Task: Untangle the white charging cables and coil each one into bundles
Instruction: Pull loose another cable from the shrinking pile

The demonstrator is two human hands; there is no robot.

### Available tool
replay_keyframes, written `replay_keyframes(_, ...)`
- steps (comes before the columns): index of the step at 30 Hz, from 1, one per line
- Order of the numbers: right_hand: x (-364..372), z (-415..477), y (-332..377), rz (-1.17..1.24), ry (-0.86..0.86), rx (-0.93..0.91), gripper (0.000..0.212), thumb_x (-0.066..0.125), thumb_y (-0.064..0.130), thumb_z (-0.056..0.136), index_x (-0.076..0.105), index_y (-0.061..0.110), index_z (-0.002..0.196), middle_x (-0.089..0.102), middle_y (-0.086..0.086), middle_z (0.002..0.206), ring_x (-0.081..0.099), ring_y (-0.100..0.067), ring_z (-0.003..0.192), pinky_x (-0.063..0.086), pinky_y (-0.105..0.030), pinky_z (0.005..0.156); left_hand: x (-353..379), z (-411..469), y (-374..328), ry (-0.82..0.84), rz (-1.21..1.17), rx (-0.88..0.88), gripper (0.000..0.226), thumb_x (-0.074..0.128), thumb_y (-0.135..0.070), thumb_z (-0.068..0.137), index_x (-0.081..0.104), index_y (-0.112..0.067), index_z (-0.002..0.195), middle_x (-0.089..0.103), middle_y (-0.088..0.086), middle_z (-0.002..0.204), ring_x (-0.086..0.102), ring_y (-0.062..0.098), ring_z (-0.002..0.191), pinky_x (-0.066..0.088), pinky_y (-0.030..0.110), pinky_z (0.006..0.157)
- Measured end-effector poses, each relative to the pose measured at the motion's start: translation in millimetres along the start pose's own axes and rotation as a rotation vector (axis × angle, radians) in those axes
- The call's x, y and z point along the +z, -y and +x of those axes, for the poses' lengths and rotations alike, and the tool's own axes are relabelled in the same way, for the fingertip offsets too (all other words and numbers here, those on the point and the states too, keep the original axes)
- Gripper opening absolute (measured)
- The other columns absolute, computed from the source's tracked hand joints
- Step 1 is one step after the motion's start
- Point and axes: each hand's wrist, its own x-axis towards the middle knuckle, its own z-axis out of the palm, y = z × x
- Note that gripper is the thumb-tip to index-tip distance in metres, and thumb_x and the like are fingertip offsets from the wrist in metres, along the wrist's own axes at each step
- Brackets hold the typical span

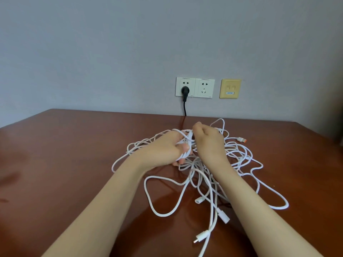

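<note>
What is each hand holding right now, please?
Left hand: grips a coil of white cable.
Right hand: pinches the same coil.

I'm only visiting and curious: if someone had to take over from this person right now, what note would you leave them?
Left hand: grips a small coil of white cable wound round its fingers.
Right hand: pinches that cable at the coil's top.
Tangle: the other cables lie loose on the brown table, an orange-tipped plug at far right.
Done: one coil begun.
Left: finish it, then free and coil the rest.
</note>
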Motion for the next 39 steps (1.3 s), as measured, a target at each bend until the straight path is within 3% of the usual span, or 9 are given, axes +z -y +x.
replay_keyframes(4, -0.6, -0.2, -1.3, -0.077, -0.093, 0.001, 0.051, 0.037, 0.017, 0.097, 0.024, 0.015, 0.048, 0.026, 0.001, 0.044, 0.023, -0.014, 0.045, 0.015, -0.029, 0.047, 12.1, 2.2, -3.0, -0.076, 0.146, 0.022, 0.027, 0.038, -0.013, 0.099, 0.048, -0.011, 0.125, 0.052, -0.004, 0.077, 0.051, 0.004, 0.060, 0.044, 0.029, 0.073)
replay_keyframes(13, -5.6, 0.4, -0.2, -0.179, -0.142, -0.023, 0.046, 0.036, 0.021, 0.097, 0.035, 0.020, 0.052, 0.038, 0.001, 0.049, 0.035, -0.011, 0.048, 0.019, -0.029, 0.047, 22.8, -1.3, -13.4, -0.134, -0.025, 0.103, 0.015, 0.046, -0.029, 0.096, 0.055, -0.017, 0.099, 0.047, -0.007, 0.057, 0.045, -0.001, 0.040, 0.035, 0.021, 0.053)
replay_keyframes(17, -6.8, 1.9, 0.3, -0.145, -0.102, -0.017, 0.050, 0.040, 0.022, 0.095, 0.033, 0.021, 0.045, 0.034, 0.003, 0.042, 0.033, -0.013, 0.047, 0.019, -0.031, 0.047, 26.4, 3.8, -10.0, -0.287, -0.327, -0.082, 0.027, 0.050, -0.020, 0.096, 0.055, -0.009, 0.072, 0.050, 0.004, 0.061, 0.041, 0.006, 0.037, 0.037, 0.017, 0.042)
replay_keyframes(23, -14.2, 4.5, -2.5, -0.187, -0.125, -0.014, 0.032, 0.051, 0.022, 0.085, 0.046, 0.014, 0.055, 0.042, 0.002, 0.051, 0.037, -0.013, 0.052, 0.028, -0.029, 0.049, 23.1, 18.1, -8.9, -0.309, -0.505, -0.262, 0.031, 0.052, -0.009, 0.094, 0.050, -0.004, 0.063, 0.050, -0.002, 0.032, 0.036, 0.009, 0.020, 0.024, 0.007, 0.030)
replay_keyframes(28, -23.8, 12.9, -3.5, 0.518, 0.293, 0.139, 0.032, 0.042, -0.002, 0.088, 0.065, 0.020, 0.092, 0.068, -0.002, 0.096, 0.063, -0.016, 0.090, 0.051, -0.025, 0.078, 16.0, 7.5, -7.2, -0.066, -0.531, -0.162, 0.017, 0.046, -0.003, 0.095, 0.056, 0.006, 0.085, 0.053, 0.001, 0.040, 0.037, 0.010, 0.025, 0.026, 0.010, 0.030)
replay_keyframes(30, -27.1, 9.9, -4.3, 0.684, 0.534, 0.161, 0.032, 0.035, 0.001, 0.092, 0.064, 0.012, 0.101, 0.071, -0.004, 0.094, 0.067, -0.018, 0.088, 0.054, -0.025, 0.072, 12.2, 2.1, -4.0, 0.077, -0.540, -0.025, 0.015, 0.049, -0.003, 0.092, 0.056, 0.008, 0.097, 0.052, 0.005, 0.051, 0.037, 0.013, 0.037, 0.028, 0.014, 0.034)
replay_keyframes(34, -21.2, 1.3, -14.2, 0.444, 0.517, 0.231, 0.032, 0.038, -0.010, 0.093, 0.047, -0.013, 0.124, 0.062, -0.017, 0.099, 0.062, -0.009, 0.066, 0.051, -0.021, 0.067, 3.4, -2.7, -3.5, 0.180, -0.525, 0.135, 0.019, 0.052, -0.008, 0.078, 0.062, -0.004, 0.093, 0.052, 0.011, 0.064, 0.037, 0.012, 0.041, 0.029, 0.016, 0.035)
replay_keyframes(36, -18.4, 3.3, -14.2, 0.251, 0.501, 0.136, 0.024, 0.049, -0.008, 0.090, 0.060, -0.004, 0.112, 0.067, -0.019, 0.098, 0.063, -0.021, 0.078, 0.051, -0.023, 0.076, -3.1, -5.1, -5.5, 0.098, -0.420, 0.129, 0.007, 0.055, -0.004, 0.084, 0.061, -0.005, 0.084, 0.054, 0.001, 0.051, 0.035, 0.006, 0.033, 0.028, 0.015, 0.035)
replay_keyframes(39, -22.2, 5.5, -8.3, 0.298, 0.349, 0.009, 0.025, 0.051, 0.001, 0.092, 0.067, 0.018, 0.082, 0.066, 0.014, 0.060, 0.057, 0.002, 0.055, 0.044, -0.010, 0.053, -16.9, -5.1, 1.0, -0.087, -0.276, 0.098, 0.022, 0.045, 0.000, 0.095, 0.062, -0.004, 0.081, 0.052, -0.005, 0.050, 0.035, 0.003, 0.034, 0.028, 0.013, 0.037)
